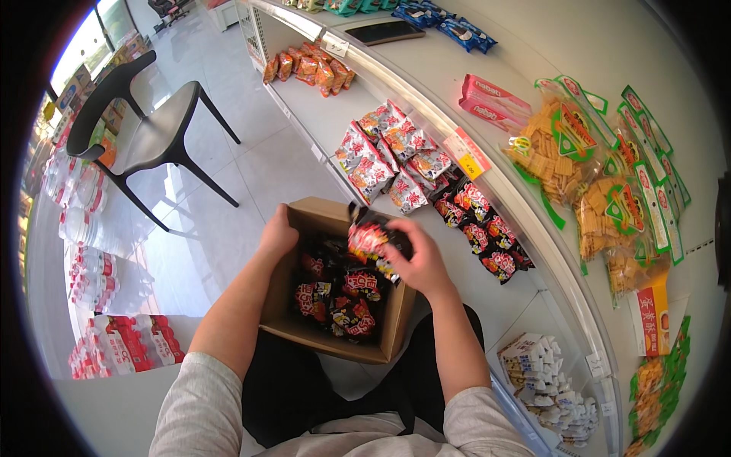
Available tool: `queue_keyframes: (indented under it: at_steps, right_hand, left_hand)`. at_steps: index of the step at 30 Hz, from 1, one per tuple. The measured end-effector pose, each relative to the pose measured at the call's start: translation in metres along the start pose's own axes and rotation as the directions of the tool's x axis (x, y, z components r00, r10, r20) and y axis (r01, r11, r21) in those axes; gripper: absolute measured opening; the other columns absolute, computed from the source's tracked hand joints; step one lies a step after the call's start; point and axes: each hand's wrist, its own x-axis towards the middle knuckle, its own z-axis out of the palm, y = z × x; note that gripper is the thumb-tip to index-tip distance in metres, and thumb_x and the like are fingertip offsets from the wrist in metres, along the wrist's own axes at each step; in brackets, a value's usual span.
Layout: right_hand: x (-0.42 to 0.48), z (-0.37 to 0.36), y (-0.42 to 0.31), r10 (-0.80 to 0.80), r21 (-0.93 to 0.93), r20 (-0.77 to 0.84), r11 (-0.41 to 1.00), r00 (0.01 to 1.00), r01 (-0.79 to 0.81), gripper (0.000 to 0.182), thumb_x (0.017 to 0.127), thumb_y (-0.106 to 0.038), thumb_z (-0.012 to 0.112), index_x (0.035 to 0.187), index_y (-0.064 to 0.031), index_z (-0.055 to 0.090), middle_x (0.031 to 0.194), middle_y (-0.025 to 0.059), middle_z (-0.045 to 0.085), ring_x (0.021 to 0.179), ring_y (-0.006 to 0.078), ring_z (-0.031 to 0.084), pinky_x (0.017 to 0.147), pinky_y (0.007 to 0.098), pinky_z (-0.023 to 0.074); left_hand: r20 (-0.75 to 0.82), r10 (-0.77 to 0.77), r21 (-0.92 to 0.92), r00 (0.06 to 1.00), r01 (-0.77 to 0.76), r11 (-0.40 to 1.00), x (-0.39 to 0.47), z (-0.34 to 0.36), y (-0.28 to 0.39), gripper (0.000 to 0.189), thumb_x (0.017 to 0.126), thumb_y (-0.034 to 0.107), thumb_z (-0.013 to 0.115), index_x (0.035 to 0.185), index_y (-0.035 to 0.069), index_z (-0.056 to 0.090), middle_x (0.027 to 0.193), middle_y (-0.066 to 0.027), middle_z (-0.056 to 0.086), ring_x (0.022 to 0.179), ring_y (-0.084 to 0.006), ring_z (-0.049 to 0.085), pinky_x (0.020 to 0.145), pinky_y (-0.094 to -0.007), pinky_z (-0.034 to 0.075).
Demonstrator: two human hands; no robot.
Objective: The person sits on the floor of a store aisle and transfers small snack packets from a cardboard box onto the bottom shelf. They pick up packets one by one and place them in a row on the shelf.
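Note:
My left hand (278, 231) grips the far left edge of an open cardboard box (400, 328), which rests over my lap. Inside lie several black snack packets (354, 308) with red and white print. Above the box's right side, my right hand (420, 257) pinches another black snack packet (368, 237), slightly blurred. Just beyond, on the lower shelf (311, 114), similar black packets (485, 234) stand in a group. Beside them sit white-and-red snack packets (394, 154).
A black chair (154, 137) stands on the tiled floor at left, near shrink-wrapped bottles (125, 345). The upper shelf carries a phone (385, 32), a pink wafer pack (494, 103) and bagged crackers (562, 143). Orange packets (308, 65) and white-wrapped snacks (548, 383) occupy the lower shelf.

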Motion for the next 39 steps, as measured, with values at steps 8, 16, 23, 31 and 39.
queue_keyframes:
  at_steps: [8,16,23,31,39]
  right_hand:
    - [-0.016,0.030,0.015,0.245,-0.436,0.571,0.899,0.784,0.037,0.030,0.092,-0.020,0.070,0.122,-0.0143,0.067,0.118,0.0117,0.071,0.117,0.0332,0.068,0.100,0.0458,0.0550]
    - [-0.001,-0.003,0.028,-0.051,-0.327,0.079,0.942,0.996,0.074,0.020,0.090,-0.009,0.073,0.110,-0.0094,0.072,0.132,0.0131,0.066,0.122,0.0345,0.064,0.107,0.0446,0.0511]
    - [-0.063,-0.110,0.202,-0.012,-0.231,-0.914,0.837,0.406,-0.497,0.042,0.090,-0.011,0.073,0.127,0.0028,0.061,0.128,0.0217,0.065,0.119,0.0393,0.063,0.106,0.0505,0.0493]
    - [-0.143,-0.137,0.278,0.576,0.646,-0.741,0.471,-0.345,-0.600,0.093,0.085,-0.035,0.080,0.159,-0.0041,0.034,0.146,0.0258,0.056,0.133,0.0440,0.057,0.114,0.0523,0.0490]
    - [-0.134,-0.125,0.267,0.635,0.516,-0.663,0.006,-0.395,-0.856,0.094,0.083,-0.051,0.080,0.150,0.0016,0.041,0.146,0.0311,0.053,0.134,0.0471,0.055,0.111,0.0531,0.0512]
  left_hand:
    - [-0.012,0.023,-0.003,1.000,-0.023,1.000,0.002,0.005,-0.001,0.056,0.084,0.000,0.056,0.140,0.004,0.047,0.122,-0.0327,0.068,0.120,-0.0516,0.063,0.098,-0.0547,0.052]
    - [-0.018,0.011,-0.009,1.000,-0.011,1.000,-0.003,-0.001,0.000,0.056,0.084,0.000,0.056,0.139,0.005,0.048,0.122,-0.0328,0.068,0.120,-0.0516,0.063,0.099,-0.0546,0.052]
    - [0.005,0.006,-0.004,1.000,-0.006,1.000,-0.003,-0.006,0.005,0.056,0.084,0.000,0.055,0.139,0.004,0.047,0.123,-0.0324,0.068,0.121,-0.0517,0.062,0.099,-0.0550,0.051]
    - [-0.007,-0.001,0.000,1.000,0.001,1.000,-0.001,0.000,0.003,0.057,0.085,0.001,0.055,0.141,0.005,0.046,0.122,-0.0318,0.069,0.120,-0.0516,0.063,0.098,-0.0550,0.052]
    - [-0.028,-0.012,-0.003,1.000,0.012,1.000,-0.004,-0.002,-0.005,0.056,0.084,0.001,0.056,0.139,0.005,0.047,0.121,-0.0324,0.069,0.119,-0.0521,0.063,0.097,-0.0555,0.052]
